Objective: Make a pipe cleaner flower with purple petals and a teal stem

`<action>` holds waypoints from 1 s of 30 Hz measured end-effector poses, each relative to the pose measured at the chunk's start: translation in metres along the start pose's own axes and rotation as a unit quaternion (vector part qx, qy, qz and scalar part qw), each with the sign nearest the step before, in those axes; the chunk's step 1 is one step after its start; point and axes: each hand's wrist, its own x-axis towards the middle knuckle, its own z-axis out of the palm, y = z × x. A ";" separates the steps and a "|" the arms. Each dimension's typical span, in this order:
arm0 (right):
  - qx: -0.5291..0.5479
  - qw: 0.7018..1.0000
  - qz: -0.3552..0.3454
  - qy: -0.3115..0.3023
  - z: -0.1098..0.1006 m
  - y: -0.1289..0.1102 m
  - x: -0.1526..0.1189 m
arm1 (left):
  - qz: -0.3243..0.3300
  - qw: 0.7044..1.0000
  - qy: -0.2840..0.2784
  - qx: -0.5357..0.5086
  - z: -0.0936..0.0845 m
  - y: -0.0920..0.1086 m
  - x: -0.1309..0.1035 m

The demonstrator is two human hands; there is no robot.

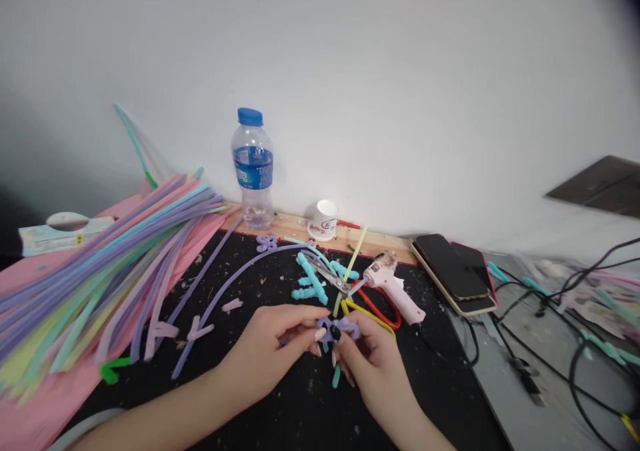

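Note:
Between my two hands is a small purple pipe-cleaner flower (354,329), partly hidden by the fingers. My left hand (280,344) pinches its left side between thumb and fingers. On the right side, my right hand (373,357) grips it with the thumb pressed near the middle. A short teal pipe-cleaner piece (337,376) sticks out below, by the right fingers. Just beyond the hands lie scissors (383,314) with red and yellow handles, curled turquoise pipe-cleaner pieces (311,279) and a pink hot glue gun (397,285).
A big bundle of coloured pipe cleaners (125,264) covers the left side on pink paper. Along the wall stand a water bottle (253,171) and a paper cup (323,220). Stacked phones (453,264) and black cables (530,324) lie to the right. A purple flower (267,242) rests near the bottle.

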 end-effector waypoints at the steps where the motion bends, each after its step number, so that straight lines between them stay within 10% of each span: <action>1: 0.002 1.000 -0.001 0.004 0.000 0.000 0.000 | 0.014 0.999 0.013 0.029 0.000 -0.001 0.000; 11: -0.016 1.000 -0.011 -0.010 0.002 0.000 -0.001 | 0.240 0.937 -0.012 0.255 -0.010 -0.014 -0.004; 30: 0.014 1.000 -0.001 -0.016 0.002 0.000 -0.001 | 0.266 0.923 -0.034 0.276 -0.012 -0.017 -0.005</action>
